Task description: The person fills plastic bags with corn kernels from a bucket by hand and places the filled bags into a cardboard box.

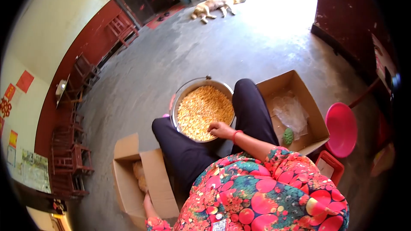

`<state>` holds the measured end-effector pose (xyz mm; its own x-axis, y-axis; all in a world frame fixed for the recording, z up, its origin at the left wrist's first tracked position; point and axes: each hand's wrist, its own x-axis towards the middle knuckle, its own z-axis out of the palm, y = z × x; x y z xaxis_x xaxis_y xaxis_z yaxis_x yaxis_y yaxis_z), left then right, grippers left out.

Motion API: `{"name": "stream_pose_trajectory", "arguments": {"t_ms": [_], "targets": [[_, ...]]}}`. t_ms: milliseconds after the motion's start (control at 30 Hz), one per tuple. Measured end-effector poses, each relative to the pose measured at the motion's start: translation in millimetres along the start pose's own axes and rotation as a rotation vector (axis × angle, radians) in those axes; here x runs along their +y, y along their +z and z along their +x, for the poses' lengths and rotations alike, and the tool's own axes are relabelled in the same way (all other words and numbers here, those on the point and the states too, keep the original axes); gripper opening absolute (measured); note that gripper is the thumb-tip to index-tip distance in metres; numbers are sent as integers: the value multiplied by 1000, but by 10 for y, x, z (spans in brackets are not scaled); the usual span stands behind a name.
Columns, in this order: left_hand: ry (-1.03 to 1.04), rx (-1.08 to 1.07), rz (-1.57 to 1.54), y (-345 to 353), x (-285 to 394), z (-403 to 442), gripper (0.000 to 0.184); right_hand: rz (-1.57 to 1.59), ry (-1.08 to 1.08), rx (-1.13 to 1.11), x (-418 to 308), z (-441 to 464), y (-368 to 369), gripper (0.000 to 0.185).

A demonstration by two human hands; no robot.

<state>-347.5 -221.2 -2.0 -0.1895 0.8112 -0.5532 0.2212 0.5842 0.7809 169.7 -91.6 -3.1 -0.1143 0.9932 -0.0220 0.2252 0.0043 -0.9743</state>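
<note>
Between my knees stands a round metal bucket (175, 124) full of yellow and orange kernels (203, 107). My right hand (219, 130) is over the kernels near the bucket's near right side, fingers bent down and drawn together; what they hold, if anything, is too small to make out. My left hand (147, 200) reaches into an open cardboard box (158, 179) at the lower left, where a flap and the box wall hide most of its fingers. Just beyond that hand, inside the box, lies something orange-tan (139, 175).
At the right, a cardboard box (314, 115) holds clear plastic (293, 113) and a green bumpy object (288, 136). Beside it are a pink basin (341, 129) and a red container (336, 162). A dog (216, 6) lies far ahead; wooden chairs (77, 158) line the left wall.
</note>
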Motion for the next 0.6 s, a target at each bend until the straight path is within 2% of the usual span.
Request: {"name": "stream_pose_trajectory", "arguments": {"t_ms": [167,233,267,300,367,533,600], "targets": [[113,-84,251,11,447,88,21,49,104,-27,-90,-33,-18,17],[163,-16,337,-21,743,139,21,32,84,-31,-95,-40,-16,17],[107,54,362,-93,894,140,21,14,59,-27,-110,-46,-23,17],[398,173,255,100,1241,-127,20,-9,61,-32,-142,-56,-32,17],[689,279,121,33,1509,19,16,-31,59,-37,-142,-49,-21,17],[903,259,19,995,2635,-288,16,-52,47,-22,-81,-28,-8,17],[893,107,3,1532,2873,-241,17,-59,12,-17,-111,-40,-17,17]]}}
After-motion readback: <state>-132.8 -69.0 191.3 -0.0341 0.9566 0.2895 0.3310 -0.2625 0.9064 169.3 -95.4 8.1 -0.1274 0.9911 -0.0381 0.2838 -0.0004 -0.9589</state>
